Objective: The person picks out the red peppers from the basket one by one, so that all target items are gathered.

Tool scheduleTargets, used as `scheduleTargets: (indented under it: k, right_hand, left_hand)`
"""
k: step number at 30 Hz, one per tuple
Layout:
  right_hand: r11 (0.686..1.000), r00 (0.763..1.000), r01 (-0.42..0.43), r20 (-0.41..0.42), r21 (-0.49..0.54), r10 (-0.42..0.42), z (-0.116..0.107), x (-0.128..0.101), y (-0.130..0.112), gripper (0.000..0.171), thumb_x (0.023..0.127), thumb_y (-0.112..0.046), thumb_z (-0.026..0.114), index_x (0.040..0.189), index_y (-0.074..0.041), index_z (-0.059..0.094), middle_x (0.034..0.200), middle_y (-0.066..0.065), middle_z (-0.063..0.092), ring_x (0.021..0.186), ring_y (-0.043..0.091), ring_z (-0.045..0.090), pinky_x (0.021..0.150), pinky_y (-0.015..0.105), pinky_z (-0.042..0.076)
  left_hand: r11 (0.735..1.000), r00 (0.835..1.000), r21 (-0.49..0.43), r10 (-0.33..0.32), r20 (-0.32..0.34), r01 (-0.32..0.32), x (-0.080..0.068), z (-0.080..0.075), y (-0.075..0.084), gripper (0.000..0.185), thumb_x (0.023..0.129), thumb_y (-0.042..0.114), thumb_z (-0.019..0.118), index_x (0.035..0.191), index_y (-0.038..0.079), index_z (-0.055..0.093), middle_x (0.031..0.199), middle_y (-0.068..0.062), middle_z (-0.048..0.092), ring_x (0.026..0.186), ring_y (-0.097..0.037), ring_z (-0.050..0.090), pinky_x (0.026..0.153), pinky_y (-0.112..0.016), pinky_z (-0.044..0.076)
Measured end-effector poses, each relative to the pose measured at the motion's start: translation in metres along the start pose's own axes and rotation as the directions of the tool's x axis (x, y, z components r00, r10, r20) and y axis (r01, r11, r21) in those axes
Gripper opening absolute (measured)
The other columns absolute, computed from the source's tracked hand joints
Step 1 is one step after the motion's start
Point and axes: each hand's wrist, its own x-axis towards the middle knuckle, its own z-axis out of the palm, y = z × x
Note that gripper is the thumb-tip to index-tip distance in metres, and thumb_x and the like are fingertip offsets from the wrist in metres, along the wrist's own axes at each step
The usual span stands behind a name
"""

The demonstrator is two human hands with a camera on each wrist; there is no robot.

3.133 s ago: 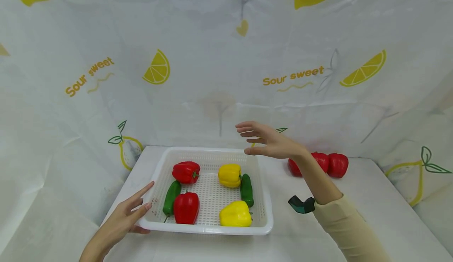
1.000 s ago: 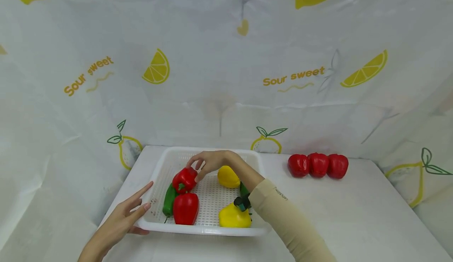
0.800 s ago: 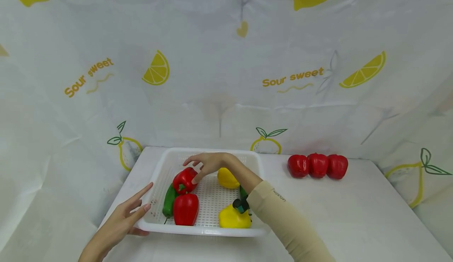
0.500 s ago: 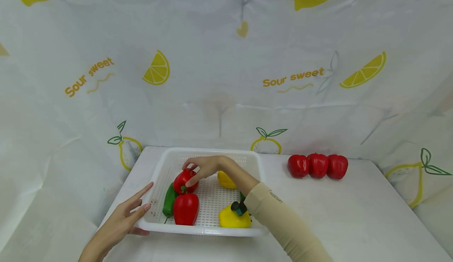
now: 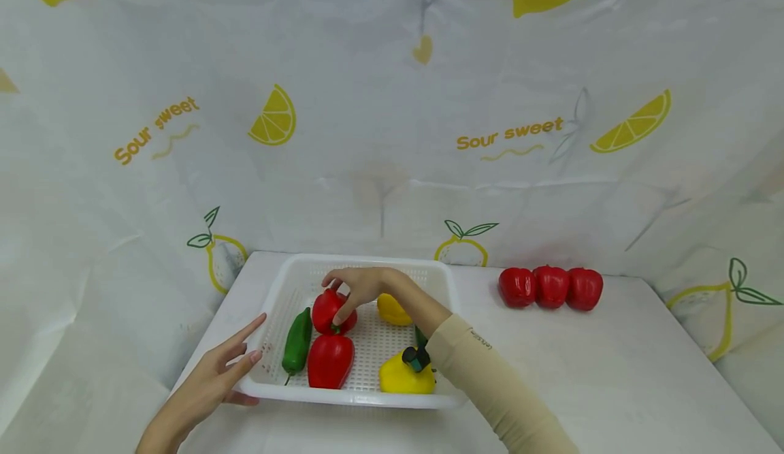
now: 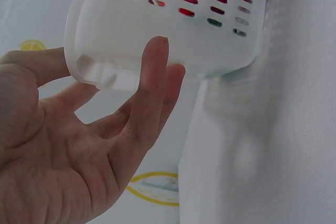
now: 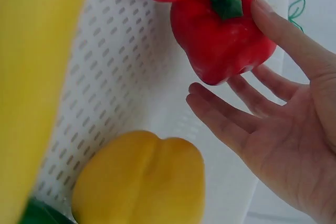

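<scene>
My right hand (image 5: 363, 285) reaches into the white plastic basket (image 5: 361, 398) and holds a red bell pepper (image 5: 323, 314) between thumb and fingers, its green stem facing forward. In the right wrist view the thumb lies beside the stem, with several fingers on the far side. A second red bell pepper (image 5: 331, 362) touches it in front. Left of both lies a long green pepper (image 5: 297, 342). My left hand (image 5: 211, 379) is at the basket's near left corner, fingers extended; its thumb tip overlaps the rim, and other fingers lie along the outer wall in the left wrist view.
Two yellow bell peppers, a back one (image 5: 392, 310) and a front one (image 5: 398, 378), lie on the basket's right side. My forearm mostly hides another green pepper (image 5: 420, 337). Three red bell peppers (image 5: 551, 287) stand in a row on the white table (image 5: 569, 365), by the printed backdrop.
My right hand came down into the basket from above the back rim and took hold of the back red bell pepper. Both red peppers shifted right, apart from the green one. The left hand stayed.
</scene>
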Motion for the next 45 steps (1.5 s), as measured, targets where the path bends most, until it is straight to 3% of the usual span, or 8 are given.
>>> scheduleTargets:
  k: [5, 10, 13, 19, 26, 33, 41, 45]
  right_hand:
    - [1.0, 0.999, -0.018, -0.035, 0.008, 0.018, -0.014, -0.008, 0.002, 0.08, 0.089, -0.026, 0.088, 0.158, -0.013, 0.051, 0.158, 0.01, 0.056, 0.137, 0.025, 0.054, 0.111, 0.043, 0.061]
    - [0.996, 0.998, 0.003, -0.063, 0.093, 0.003, -0.029, -0.02, 0.001, 0.077, 0.087, -0.021, 0.089, 0.155, -0.011, 0.053, 0.157, 0.013, 0.055, 0.134, 0.027, 0.055, 0.112, 0.052, 0.061]
    - [0.99, 0.997, 0.023, -0.073, 0.14, -0.013, -0.038, -0.028, 0.0, 0.076, 0.087, -0.019, 0.089, 0.153, -0.013, 0.053, 0.158, 0.013, 0.053, 0.132, 0.028, 0.059, 0.109, 0.048, 0.063]
    - [0.959, 0.993, 0.093, -0.094, 0.267, -0.07, -0.053, -0.046, 0.0, 0.079, 0.086, -0.014, 0.087, 0.153, -0.019, 0.044, 0.161, 0.015, 0.046, 0.134, 0.033, 0.059, 0.104, 0.045, 0.065]
    - [0.916, 0.98, 0.179, -0.148, 0.36, -0.133, -0.061, -0.068, 0.005, 0.085, 0.088, -0.01, 0.082, 0.157, -0.023, 0.036, 0.159, 0.015, 0.047, 0.135, 0.036, 0.06, 0.096, 0.047, 0.068]
    - [0.845, 0.949, 0.305, -0.213, 0.44, -0.232, -0.067, -0.086, 0.012, 0.092, 0.089, -0.002, 0.077, 0.165, -0.027, 0.033, 0.163, 0.011, 0.04, 0.135, 0.042, 0.062, 0.093, 0.055, 0.068]
    - [0.808, 0.907, 0.398, -0.321, 0.435, -0.274, -0.073, -0.112, 0.015, 0.09, 0.09, -0.001, 0.074, 0.165, -0.028, 0.033, 0.162, 0.013, 0.043, 0.132, 0.042, 0.063, 0.096, 0.056, 0.067]
    - [0.794, 0.867, 0.454, -0.406, 0.404, -0.29, -0.074, -0.127, 0.016, 0.079, 0.096, -0.004, 0.069, 0.163, -0.023, 0.035, 0.157, 0.018, 0.047, 0.125, 0.042, 0.068, 0.092, 0.056, 0.068]
  left_hand:
    - [1.0, 1.0, 0.008, 0.008, -0.001, -0.008, 0.001, -0.001, 0.001, 0.071, 0.111, 0.03, 0.062, 0.173, 0.029, 0.029, 0.175, -0.031, 0.028, 0.136, -0.045, 0.061, 0.073, -0.044, 0.071]
    - [1.0, 1.0, -0.01, 0.015, 0.002, -0.015, 0.0, -0.001, 0.0, 0.072, 0.11, 0.029, 0.063, 0.173, 0.029, 0.028, 0.176, -0.03, 0.024, 0.143, -0.053, 0.054, 0.074, -0.045, 0.071]
    - [1.0, 1.0, -0.011, 0.016, 0.0, -0.016, 0.0, -0.001, -0.001, 0.071, 0.11, 0.028, 0.063, 0.173, 0.029, 0.029, 0.177, -0.031, 0.024, 0.141, -0.051, 0.056, 0.073, -0.045, 0.071]
    - [1.0, 1.0, -0.005, 0.009, -0.002, -0.009, 0.001, -0.001, 0.0, 0.071, 0.11, 0.029, 0.063, 0.173, 0.029, 0.029, 0.174, -0.032, 0.029, 0.13, -0.039, 0.066, 0.073, -0.045, 0.071]
    - [1.0, 1.0, -0.002, 0.014, -0.008, -0.014, 0.0, -0.001, 0.0, 0.072, 0.11, 0.028, 0.063, 0.173, 0.028, 0.029, 0.176, -0.031, 0.026, 0.135, -0.044, 0.062, 0.073, -0.045, 0.071]
    - [1.0, 1.0, -0.009, 0.009, -0.013, -0.009, -0.001, 0.0, 0.001, 0.072, 0.11, 0.029, 0.063, 0.173, 0.028, 0.029, 0.177, -0.031, 0.023, 0.143, -0.053, 0.054, 0.073, -0.045, 0.071]
    - [1.0, 1.0, -0.012, 0.006, -0.008, -0.007, -0.001, 0.001, 0.001, 0.072, 0.11, 0.028, 0.063, 0.174, 0.027, 0.028, 0.177, -0.032, 0.022, 0.14, -0.05, 0.057, 0.074, -0.046, 0.071]
    - [1.0, 1.0, -0.026, 0.005, -0.006, -0.005, -0.002, 0.001, 0.001, 0.072, 0.11, 0.028, 0.063, 0.174, 0.028, 0.028, 0.178, -0.03, 0.019, 0.152, -0.06, 0.04, 0.074, -0.045, 0.071]
